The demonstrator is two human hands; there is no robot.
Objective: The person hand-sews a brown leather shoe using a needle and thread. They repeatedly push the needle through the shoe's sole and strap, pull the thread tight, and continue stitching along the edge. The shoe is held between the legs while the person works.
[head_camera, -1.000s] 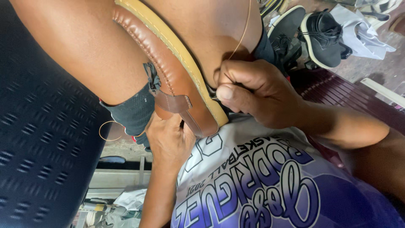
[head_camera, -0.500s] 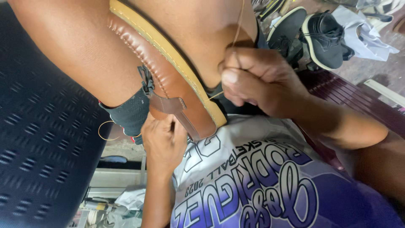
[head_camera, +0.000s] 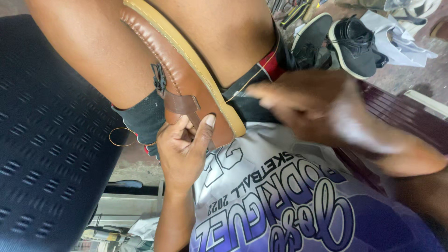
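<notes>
A brown leather sandal (head_camera: 182, 65) with a tan sole (head_camera: 205, 70) and a small buckle strap (head_camera: 179, 102) is wedged between my bare legs. My left hand (head_camera: 186, 147) grips its near end, thumb pressed on the leather beside the sole. A thin yellowish thread (head_camera: 254, 74) runs from the sole's edge up along my thigh. My right hand (head_camera: 317, 107) is motion-blurred just right of the sandal, fingers pinched together at the thread. I see no needle.
A dark blue perforated seat (head_camera: 46, 140) fills the left. Black sneakers (head_camera: 350, 42) and a white cloth (head_camera: 401, 42) lie on the floor at top right, with tools (head_camera: 298, 9) beyond. A dark red bench (head_camera: 406, 116) is at right.
My right hand has swept from the sole's edge out to the right, now blurred. My left hand has slid up and clamped its thumb on the sandal's end.
</notes>
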